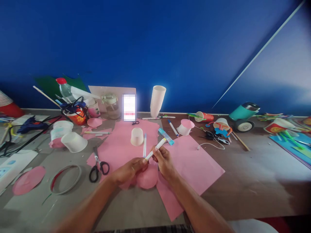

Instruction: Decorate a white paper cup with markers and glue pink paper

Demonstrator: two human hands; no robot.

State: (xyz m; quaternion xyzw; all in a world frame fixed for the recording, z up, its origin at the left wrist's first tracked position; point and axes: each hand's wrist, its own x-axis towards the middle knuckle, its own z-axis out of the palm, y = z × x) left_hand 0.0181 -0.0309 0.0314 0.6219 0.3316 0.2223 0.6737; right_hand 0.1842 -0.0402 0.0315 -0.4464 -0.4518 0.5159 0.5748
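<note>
Marker (pixel 155 149) pinched between fingers of both hands, tilted.

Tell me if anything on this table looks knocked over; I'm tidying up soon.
Yes. A white cup lies on its side at the left, a red cup lies tipped near the wall, and the teal flask lies flat there too. Both hands hold a marker.

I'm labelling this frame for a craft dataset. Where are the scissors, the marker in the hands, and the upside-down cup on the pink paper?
Scissors (pixel 99 167): head view, on the pivot above the black handles.
Marker (pixel 155 149): head view, mid-barrel.
Cup (pixel 137 137): head view, on its side wall.
</note>
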